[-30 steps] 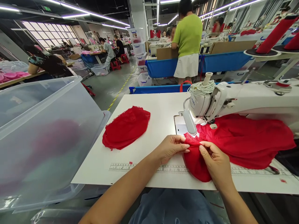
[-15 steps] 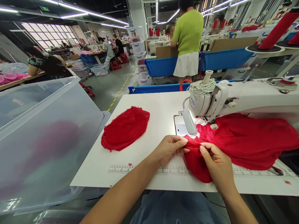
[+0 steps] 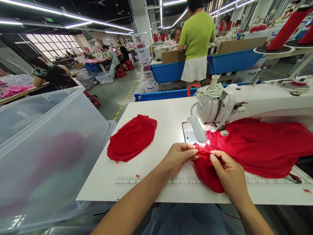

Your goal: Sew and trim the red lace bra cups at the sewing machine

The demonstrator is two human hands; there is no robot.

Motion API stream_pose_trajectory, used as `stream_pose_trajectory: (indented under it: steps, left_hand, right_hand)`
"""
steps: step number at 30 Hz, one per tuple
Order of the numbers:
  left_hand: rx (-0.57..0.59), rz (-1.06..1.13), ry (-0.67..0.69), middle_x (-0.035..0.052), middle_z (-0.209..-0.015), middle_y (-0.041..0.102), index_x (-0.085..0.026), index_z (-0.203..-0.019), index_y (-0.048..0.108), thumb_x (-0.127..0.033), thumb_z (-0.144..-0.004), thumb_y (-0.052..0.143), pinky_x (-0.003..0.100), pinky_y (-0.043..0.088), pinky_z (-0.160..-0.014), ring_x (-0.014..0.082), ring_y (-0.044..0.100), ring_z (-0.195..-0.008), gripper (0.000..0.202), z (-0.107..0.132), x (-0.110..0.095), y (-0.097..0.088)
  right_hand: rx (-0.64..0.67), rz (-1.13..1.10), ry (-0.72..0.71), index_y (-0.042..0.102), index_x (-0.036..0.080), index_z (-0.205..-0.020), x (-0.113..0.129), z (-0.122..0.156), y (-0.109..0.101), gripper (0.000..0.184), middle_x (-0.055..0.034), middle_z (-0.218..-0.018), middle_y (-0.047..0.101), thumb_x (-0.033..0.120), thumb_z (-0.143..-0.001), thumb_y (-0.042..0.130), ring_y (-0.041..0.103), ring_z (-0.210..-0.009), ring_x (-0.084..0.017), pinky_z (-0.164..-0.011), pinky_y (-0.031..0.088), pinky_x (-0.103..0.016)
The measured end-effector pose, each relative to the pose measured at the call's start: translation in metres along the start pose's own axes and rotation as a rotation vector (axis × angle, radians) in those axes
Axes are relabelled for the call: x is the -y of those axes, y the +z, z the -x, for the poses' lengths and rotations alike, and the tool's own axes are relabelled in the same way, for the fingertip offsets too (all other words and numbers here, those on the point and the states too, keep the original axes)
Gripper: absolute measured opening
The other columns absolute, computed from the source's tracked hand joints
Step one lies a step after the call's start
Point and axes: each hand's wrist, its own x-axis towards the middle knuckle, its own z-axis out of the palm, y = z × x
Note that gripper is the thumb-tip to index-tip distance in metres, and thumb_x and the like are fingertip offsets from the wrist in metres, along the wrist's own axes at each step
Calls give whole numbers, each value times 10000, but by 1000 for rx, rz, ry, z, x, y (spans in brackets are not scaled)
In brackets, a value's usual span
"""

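Both hands pinch the lace-trimmed edge of a red fabric piece (image 3: 207, 178) in front of the sewing machine (image 3: 212, 109). My left hand (image 3: 179, 158) is closed, thumb against fingers, on the edge's left end. Closed on the same edge a little to the right is my right hand (image 3: 227, 168). The lower part of the piece hangs down over the printed ruler (image 3: 183, 181). Behind my right hand, more red fabric (image 3: 266, 147) spreads under the machine arm; whether it joins the held piece I cannot tell.
A stack of red lace-edged pieces (image 3: 133, 138) lies on the left of the white table (image 3: 97, 189). A large translucent bin (image 3: 49, 156) stands at the left. Red thread cones (image 3: 288, 31) are at upper right. A person in a green top (image 3: 198, 32) stands beyond the table.
The camera view has shifted slightly. Both hands keep their pinch on the red fabric's edge in nearly the same place before the machine.
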Motion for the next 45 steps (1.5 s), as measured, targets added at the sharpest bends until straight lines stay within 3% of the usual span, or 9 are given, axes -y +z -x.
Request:
stream_pose_trajectory:
  steps: [6, 15, 18, 21, 23, 27, 30, 36, 45]
  left_hand:
    - [4, 13, -6, 41, -734, 690, -118, -692, 714, -277, -457, 923, 251, 487, -789, 118, 635, -712, 352, 1, -2, 1]
    - [-4, -17, 33, 25, -701, 674, -98, -710, 713, -282, -491, 916, 231, 492, -747, 89, 617, -661, 351, -2, 2, -1]
    - [-7, -9, 32, 28, -726, 679, -104, -722, 720, -280, -494, 917, 243, 502, -767, 104, 636, -690, 349, -2, 3, -1]
    - [-13, -15, 29, 31, -737, 679, -100, -723, 730, -303, -487, 920, 244, 505, -780, 108, 641, -703, 365, 0, 3, 1]
    - [-1, -18, 36, 31, -740, 679, -102, -712, 733, -319, -479, 921, 248, 508, -776, 103, 633, -687, 370, 1, 3, 2]
    - [33, -65, 60, 38, -734, 681, -103, -735, 742, -336, -521, 904, 241, 510, -752, 103, 625, -684, 356, 4, 1, 4]
    - [39, -117, 75, 40, -733, 666, -91, -730, 731, -371, -546, 888, 224, 517, -712, 104, 612, -695, 370, 5, 0, 3]
    - [17, -64, 49, -14, -659, 569, -124, -707, 631, -411, -518, 889, 212, 535, -538, 94, 551, -612, 430, 4, -1, -2]
    - [85, -45, 45, 29, -713, 641, -107, -717, 637, -351, -572, 882, 217, 484, -686, 95, 585, -678, 374, 4, -1, 0]
  right_hand:
    - [-10, -8, -9, 693, 207, -796, 1, -1, 1, 313, -35, -695, 716, 491, -778, 562, 622, -554, -170, -495, 477, -250]
    - [-3, 2, -34, 690, 208, -847, -4, -1, 2, 298, -31, -729, 710, 472, -820, 555, 621, -574, -161, -507, 488, -251]
    - [-132, 19, -167, 677, 209, -966, -3, 2, 2, 249, -48, -895, 686, 405, -864, 564, 615, -658, -147, -583, 509, -262]
    - [-272, 116, -454, 675, 217, -964, 5, 6, 4, 130, -40, -926, 613, 277, -879, 597, 583, -737, -134, -650, 489, -262]
    - [-250, 158, -577, 672, 215, -937, 11, 6, 6, 88, -21, -852, 584, 205, -877, 608, 565, -718, -124, -621, 460, -248]
    - [-219, 134, -620, 660, 213, -914, 21, 2, 16, 79, -13, -802, 595, 166, -870, 613, 563, -711, -132, -603, 449, -252]
    - [-199, 76, -561, 649, 218, -824, 24, -1, 20, 67, -10, -766, 612, 214, -872, 602, 570, -709, -144, -627, 457, -267]
    - [-68, -178, 3, 596, 208, -800, 27, 0, 15, 232, 32, -647, 540, 426, -872, 558, 460, -541, -109, -483, 357, -236]
    - [-71, -311, -9, 599, 207, -792, 29, 1, 15, 259, 17, -711, 562, 463, -832, 602, 486, -619, -119, -563, 408, -240]
